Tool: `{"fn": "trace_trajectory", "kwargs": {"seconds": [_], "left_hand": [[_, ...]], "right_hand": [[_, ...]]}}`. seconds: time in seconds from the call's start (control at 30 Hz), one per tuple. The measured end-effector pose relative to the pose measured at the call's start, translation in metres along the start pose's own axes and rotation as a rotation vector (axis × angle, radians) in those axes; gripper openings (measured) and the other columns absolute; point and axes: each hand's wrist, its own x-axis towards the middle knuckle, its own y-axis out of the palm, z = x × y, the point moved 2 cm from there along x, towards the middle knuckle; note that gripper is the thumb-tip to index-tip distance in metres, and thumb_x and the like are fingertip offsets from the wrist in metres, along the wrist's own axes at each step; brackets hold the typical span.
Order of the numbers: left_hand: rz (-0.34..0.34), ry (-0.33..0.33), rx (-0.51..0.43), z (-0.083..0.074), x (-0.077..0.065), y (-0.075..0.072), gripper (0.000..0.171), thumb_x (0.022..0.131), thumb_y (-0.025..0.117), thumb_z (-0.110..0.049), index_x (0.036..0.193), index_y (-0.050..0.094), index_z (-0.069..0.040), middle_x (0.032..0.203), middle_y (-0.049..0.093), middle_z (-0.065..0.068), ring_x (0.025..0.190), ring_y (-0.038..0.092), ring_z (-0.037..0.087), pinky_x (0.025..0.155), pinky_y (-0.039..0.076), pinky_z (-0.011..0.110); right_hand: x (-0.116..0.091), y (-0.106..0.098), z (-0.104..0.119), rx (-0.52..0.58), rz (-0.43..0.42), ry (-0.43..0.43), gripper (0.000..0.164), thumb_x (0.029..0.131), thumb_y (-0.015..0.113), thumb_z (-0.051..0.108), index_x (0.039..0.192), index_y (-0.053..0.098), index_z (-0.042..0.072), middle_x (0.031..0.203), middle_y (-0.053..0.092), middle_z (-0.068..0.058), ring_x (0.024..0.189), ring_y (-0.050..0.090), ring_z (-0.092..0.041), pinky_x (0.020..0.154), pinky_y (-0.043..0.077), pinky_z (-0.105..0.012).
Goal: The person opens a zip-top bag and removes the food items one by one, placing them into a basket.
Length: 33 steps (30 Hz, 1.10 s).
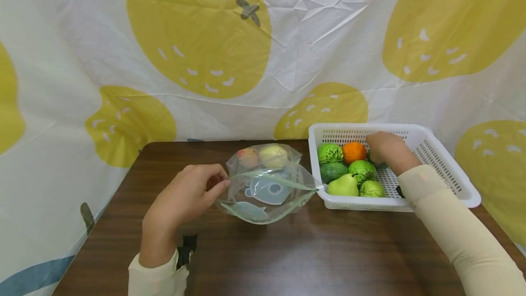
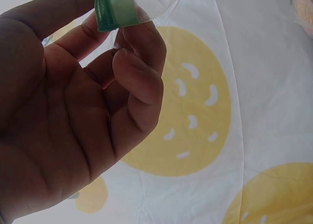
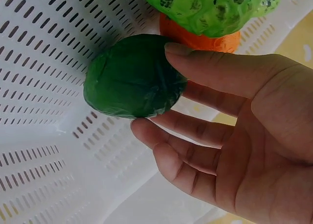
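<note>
My left hand (image 1: 185, 198) pinches the edge of a clear zip bag (image 1: 265, 219) between thumb and fingers; the bag lies with its mouth spread. In the left wrist view the bag's green zip strip (image 2: 110, 9) sits at the fingertips. Inside the bag are a reddish peach-like fruit (image 1: 248, 158) and a pale yellow round fruit (image 1: 273, 156). Over the white basket (image 1: 314, 150), my right hand (image 1: 388, 150) grips a dark green oval fruit (image 3: 134, 77), thumb on top and fingers beneath. The right hand hides most of this fruit in the head view.
In the basket's left half lie an orange (image 1: 354, 152), a bumpy green fruit (image 1: 330, 153), another dark green oval fruit (image 1: 334, 172), a pear (image 1: 344, 186) and green cabbage-like pieces (image 1: 362, 171). A fruit-print cloth (image 1: 230, 118) hangs behind the brown table (image 1: 296, 259).
</note>
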Motion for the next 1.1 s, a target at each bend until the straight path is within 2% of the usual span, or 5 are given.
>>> {"fn": "trace_trajectory", "kwargs": {"seconds": [0.17, 0.47, 0.73, 0.93, 1.1], "left_hand": [[-0.003, 0.001, -0.001, 0.001, -0.001, 0.001, 0.006, 0.096, 0.069, -0.017, 0.090, 0.070, -0.015, 0.073, 0.063, -0.009, 0.066, 0.055, 0.006, 0.065, 0.048, 0.027], [0.002, -0.006, -0.007, 0.001, -0.002, -0.001, 0.006, 0.096, 0.068, -0.017, 0.091, 0.070, -0.015, 0.075, 0.065, -0.009, 0.067, 0.056, 0.007, 0.065, 0.049, 0.028], [0.000, -0.005, -0.006, 0.001, -0.002, -0.001, 0.005, 0.096, 0.068, -0.017, 0.091, 0.070, -0.015, 0.074, 0.064, -0.009, 0.066, 0.055, 0.007, 0.065, 0.048, 0.028], [-0.010, 0.002, -0.010, 0.000, -0.001, -0.002, 0.006, 0.096, 0.068, -0.017, 0.091, 0.070, -0.015, 0.073, 0.064, -0.009, 0.065, 0.055, 0.006, 0.064, 0.048, 0.027], [-0.023, 0.006, -0.006, 0.000, -0.001, -0.002, 0.006, 0.096, 0.068, -0.017, 0.090, 0.070, -0.016, 0.073, 0.064, -0.010, 0.065, 0.055, 0.006, 0.064, 0.048, 0.028]], "right_hand": [[-0.004, -0.003, 0.001, -0.017, -0.051, -0.007, 0.029, 0.086, 0.065, 0.001, 0.113, 0.059, -0.010, 0.099, 0.063, -0.028, 0.083, 0.058, -0.035, 0.078, 0.052, -0.051], [-0.027, -0.032, 0.015, -0.029, -0.146, -0.035, 0.044, 0.084, 0.070, 0.003, 0.124, 0.054, -0.008, 0.110, 0.061, -0.032, 0.091, 0.063, -0.045, 0.072, 0.053, -0.059], [-0.058, -0.063, 0.038, 0.007, -0.217, -0.077, 0.054, 0.086, 0.067, 0.002, 0.137, 0.049, -0.006, 0.123, 0.056, -0.031, 0.096, 0.061, -0.044, 0.074, 0.052, -0.055], [-0.086, -0.085, 0.060, 0.036, -0.257, -0.091, 0.062, 0.091, 0.069, 0.012, 0.146, 0.042, -0.001, 0.133, 0.052, -0.029, 0.104, 0.060, -0.045, 0.080, 0.052, -0.057], [-0.116, -0.099, 0.088, 0.053, -0.342, -0.139, 0.065, 0.093, 0.072, 0.019, 0.149, 0.042, 0.003, 0.138, 0.051, -0.025, 0.107, 0.061, -0.042, 0.082, 0.052, -0.057]]}}
